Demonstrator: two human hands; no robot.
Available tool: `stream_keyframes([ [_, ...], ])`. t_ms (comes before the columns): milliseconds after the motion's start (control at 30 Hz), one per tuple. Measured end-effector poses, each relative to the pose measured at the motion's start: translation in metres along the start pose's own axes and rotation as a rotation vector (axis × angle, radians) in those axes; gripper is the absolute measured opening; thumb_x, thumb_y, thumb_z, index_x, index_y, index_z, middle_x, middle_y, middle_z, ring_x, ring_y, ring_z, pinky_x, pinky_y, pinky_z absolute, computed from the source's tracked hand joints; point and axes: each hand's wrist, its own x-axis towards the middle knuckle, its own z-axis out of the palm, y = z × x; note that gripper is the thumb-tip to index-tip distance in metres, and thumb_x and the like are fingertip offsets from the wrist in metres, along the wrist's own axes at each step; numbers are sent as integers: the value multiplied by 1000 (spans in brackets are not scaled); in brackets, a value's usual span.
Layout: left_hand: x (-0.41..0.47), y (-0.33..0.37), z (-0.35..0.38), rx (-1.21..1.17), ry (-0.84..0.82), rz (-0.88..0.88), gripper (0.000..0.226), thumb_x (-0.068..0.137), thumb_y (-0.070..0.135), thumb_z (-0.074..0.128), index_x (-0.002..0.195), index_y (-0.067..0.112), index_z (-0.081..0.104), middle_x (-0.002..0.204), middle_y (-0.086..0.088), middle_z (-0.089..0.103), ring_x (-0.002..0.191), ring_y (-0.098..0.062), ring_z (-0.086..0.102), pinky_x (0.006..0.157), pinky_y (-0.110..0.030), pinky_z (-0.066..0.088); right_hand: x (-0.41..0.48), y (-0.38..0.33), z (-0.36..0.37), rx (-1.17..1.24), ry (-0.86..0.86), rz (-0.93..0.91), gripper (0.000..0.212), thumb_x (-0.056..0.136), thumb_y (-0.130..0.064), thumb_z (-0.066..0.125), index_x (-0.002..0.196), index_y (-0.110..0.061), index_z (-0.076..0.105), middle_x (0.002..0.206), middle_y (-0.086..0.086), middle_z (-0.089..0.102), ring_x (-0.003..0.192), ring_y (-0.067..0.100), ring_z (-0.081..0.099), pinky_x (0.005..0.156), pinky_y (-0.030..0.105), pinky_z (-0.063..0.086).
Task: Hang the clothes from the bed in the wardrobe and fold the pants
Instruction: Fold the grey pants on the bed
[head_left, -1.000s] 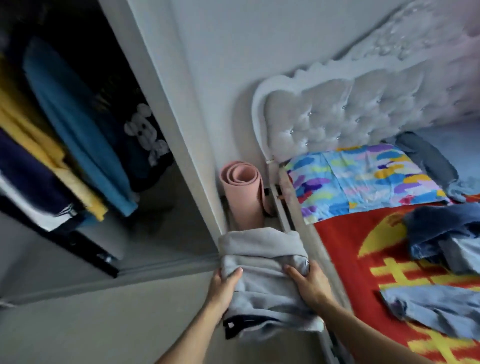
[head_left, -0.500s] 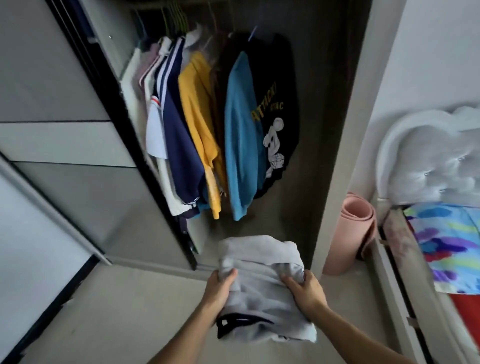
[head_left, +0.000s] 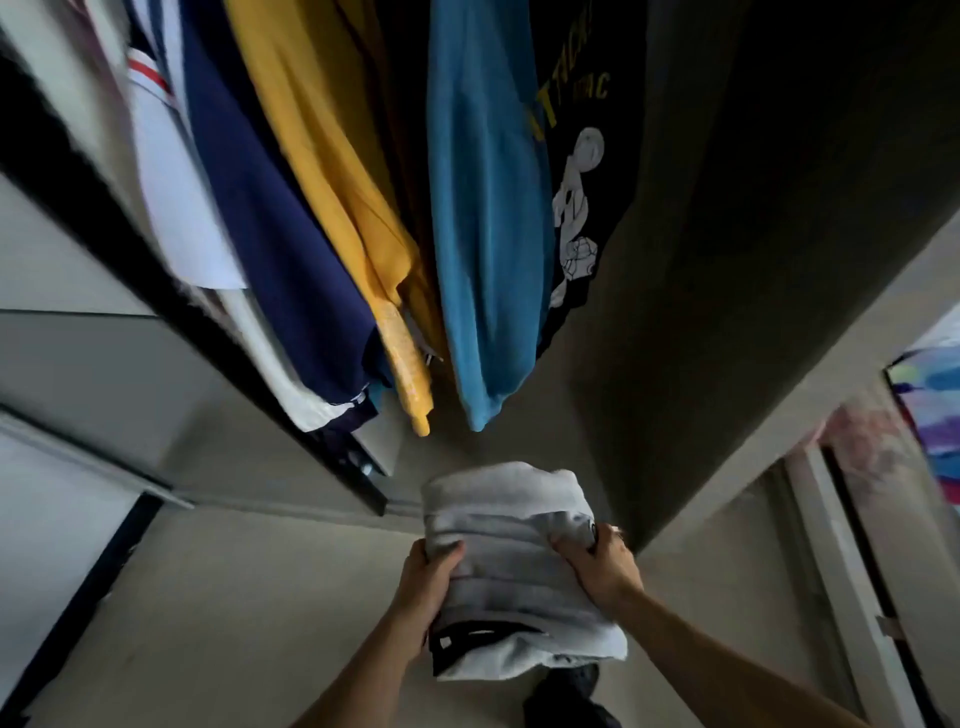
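A folded stack of grey pants (head_left: 511, 561), with a dark waistband showing at its near end, is carried in front of the open wardrobe (head_left: 701, 260). My left hand (head_left: 423, 592) grips the stack's left side, thumb on top. My right hand (head_left: 602, 566) grips its right side, fingers curled over the cloth. Inside the wardrobe hang a white shirt (head_left: 171, 208), a navy shirt (head_left: 275, 234), a yellow shirt (head_left: 337, 182), a blue shirt (head_left: 488, 234) and a black printed shirt (head_left: 576, 156).
The wardrobe's dark sliding-door edge (head_left: 171, 291) runs down the left. A rolled pink mat (head_left: 862, 441) and the bed frame (head_left: 841, 561) with a colourful pillow (head_left: 930, 410) stand at the right. A dark shoe (head_left: 566, 699) shows below the stack on the pale floor (head_left: 234, 623).
The view has swung from the bed to the wardrobe and come closer to the hanging shirts. Both hands keep the same hold on the grey stack.
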Motion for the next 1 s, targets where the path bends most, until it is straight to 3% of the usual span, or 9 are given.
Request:
stream_keyframes([
  [267, 180, -28, 61, 35, -95, -116, 19, 90, 21, 64, 107, 12, 61, 98, -13, 72, 84, -29, 71, 66, -36, 58, 172, 44, 47, -5, 28, 137, 56, 85, -56, 63, 116, -11, 55, 118, 15, 64, 111, 35, 58, 85, 36, 46],
  [533, 370, -116, 119, 65, -198, -135, 30, 83, 25, 70, 109, 11, 62, 97, -14, 73, 84, -32, 72, 69, -38, 57, 336, 127, 115, 15, 124, 175, 60, 84, -58, 63, 120, -10, 55, 121, 17, 63, 111, 36, 59, 84, 36, 48],
  [767, 540, -167, 130, 38, -200, 25, 29, 85, 25, 69, 110, 12, 60, 100, -16, 70, 81, -32, 69, 66, -37, 57, 485, 162, 201, 134, 208, 41, 60, 81, -56, 67, 117, -9, 59, 120, 16, 65, 110, 34, 60, 90, 35, 49],
  [900, 609, -170, 113, -25, -228, 99, 34, 86, 24, 66, 116, 8, 61, 105, -21, 69, 77, -28, 69, 60, -31, 55, 555, 148, 240, 201, 227, -97, 57, 81, -54, 68, 117, -11, 58, 119, 11, 65, 109, 31, 60, 91, 35, 48],
  [1000, 643, -163, 90, -65, -240, 142, 29, 88, 25, 64, 109, 6, 67, 95, -17, 72, 71, -26, 70, 53, -26, 55, 594, 124, 265, 270, 220, -216, 56, 81, -54, 69, 118, -13, 59, 118, 8, 65, 108, 28, 61, 94, 37, 49],
])
